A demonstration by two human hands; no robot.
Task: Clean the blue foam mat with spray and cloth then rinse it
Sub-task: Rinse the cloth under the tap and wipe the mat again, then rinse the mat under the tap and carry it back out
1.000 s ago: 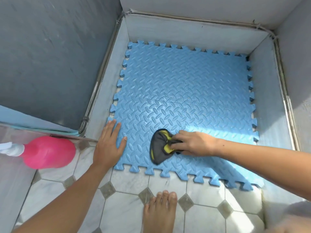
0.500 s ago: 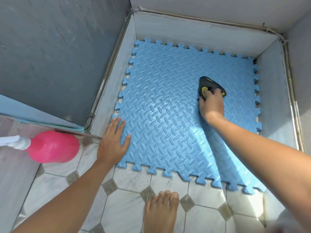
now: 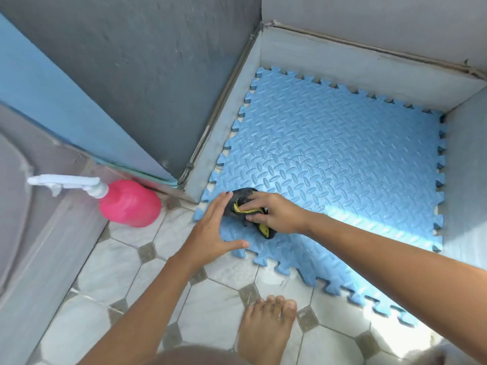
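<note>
The blue foam mat (image 3: 329, 159) with puzzle edges and a diamond-plate pattern lies in a low walled floor recess. My right hand (image 3: 274, 216) grips a crumpled dark grey and yellow cloth (image 3: 245, 206) at the mat's near left corner. My left hand (image 3: 213, 233) hovers beside the cloth, fingers spread, its fingertips at the cloth's left edge and its thumb over the mat's front edge. A pink spray bottle (image 3: 129, 202) with a white trigger head lies on its side on the floor to the left.
Grey walls (image 3: 158, 61) close the recess at left and back, a low curb (image 3: 369, 61) runs around it. White tiled floor (image 3: 126, 272) with grey diamond insets lies in front. My bare foot (image 3: 266, 330) stands on the tiles near the mat's front edge.
My right hand swept the cloth from the mat's far right back to the near left corner. My left hand lifted off the mat's edge and moved next to the cloth. The view swung left.
</note>
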